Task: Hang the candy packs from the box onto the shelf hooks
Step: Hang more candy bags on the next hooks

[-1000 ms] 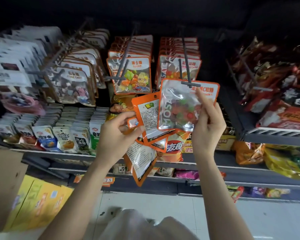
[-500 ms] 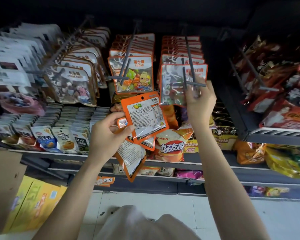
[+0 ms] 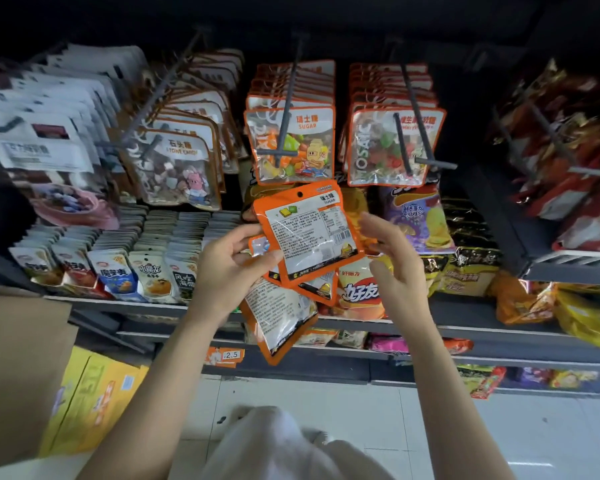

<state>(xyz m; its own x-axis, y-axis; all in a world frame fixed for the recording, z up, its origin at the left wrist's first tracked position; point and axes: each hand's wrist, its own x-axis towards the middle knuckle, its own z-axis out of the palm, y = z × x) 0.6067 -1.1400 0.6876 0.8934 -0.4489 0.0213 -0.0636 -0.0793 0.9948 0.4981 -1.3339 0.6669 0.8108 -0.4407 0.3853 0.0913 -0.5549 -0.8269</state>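
Observation:
My left hand [image 3: 229,263] grips a fan of several orange candy packs [image 3: 305,237], backs facing me, in front of the shelf. The top pack shows its hang hole near its upper edge. My right hand [image 3: 394,258] hovers just right of the packs with fingers relaxed, holding nothing. Above, a clear orange-edged gummy pack [image 3: 388,147] hangs at the front of the right hook [image 3: 420,112]. The middle hook [image 3: 286,109] carries a row of sugar packs [image 3: 291,147].
A left hook [image 3: 160,91] holds stone-candy packs [image 3: 177,168]. Small snack packs [image 3: 118,271] line the lower shelf, with chip bags [image 3: 420,216] to the right. A brown cardboard box [image 3: 18,368] stands at lower left beside yellow cartons [image 3: 94,393]. Red bags [image 3: 568,161] hang at far right.
My right hand slid the gummy pack onto the right hook, let go and dropped down beside the packs in my left hand. The left hand lifted its packs slightly.

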